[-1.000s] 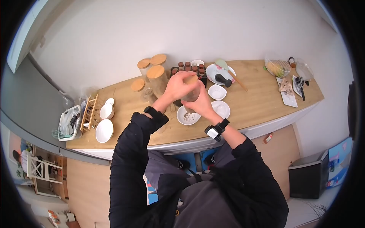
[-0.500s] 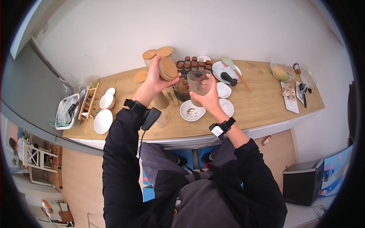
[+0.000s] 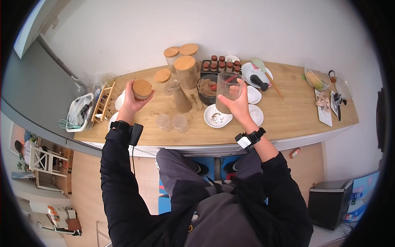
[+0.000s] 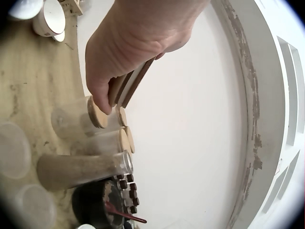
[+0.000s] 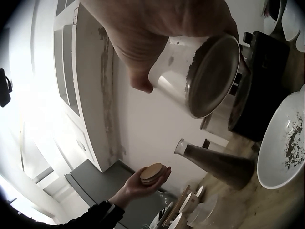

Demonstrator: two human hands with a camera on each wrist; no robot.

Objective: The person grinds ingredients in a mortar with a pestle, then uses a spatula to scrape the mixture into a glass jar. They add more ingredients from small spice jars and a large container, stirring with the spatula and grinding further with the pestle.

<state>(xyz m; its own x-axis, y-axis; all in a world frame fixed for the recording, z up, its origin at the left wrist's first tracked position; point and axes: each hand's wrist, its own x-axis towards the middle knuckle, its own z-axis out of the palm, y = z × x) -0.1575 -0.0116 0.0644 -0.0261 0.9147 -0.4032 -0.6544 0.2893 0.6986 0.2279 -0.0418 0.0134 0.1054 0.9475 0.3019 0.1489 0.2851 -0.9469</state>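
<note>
My left hand (image 3: 130, 103) holds a round wooden lid (image 3: 142, 88) out to the left, over the counter. In the left wrist view the thumb presses on the lid's edge. My right hand (image 3: 239, 108) grips a clear glass jar (image 3: 225, 84), its fingers wrapped round the side. Dark powder clings near the jar's base in the right wrist view. Behind the jar stands a black pot (image 3: 202, 95) of brown, crumbly stuff with a red-handled utensil (image 3: 213, 87) in it. Below the jar, a white bowl (image 3: 211, 122) contains dark crumbs.
A glass carafe (image 3: 181, 101) of brown powder stands between the hands, with two plastic cups (image 3: 180, 122) in front. Behind are wooden-lidded canisters (image 3: 186, 76) and a rack of spice jars (image 3: 221, 66). A flowered dish (image 3: 248, 70) lies right, a white basket (image 3: 87, 120) far left.
Both hands were together at the jar, the left on its lid. The lid came off, and my left hand carried it away to the left. My right hand keeps the jar, now slightly farther right.
</note>
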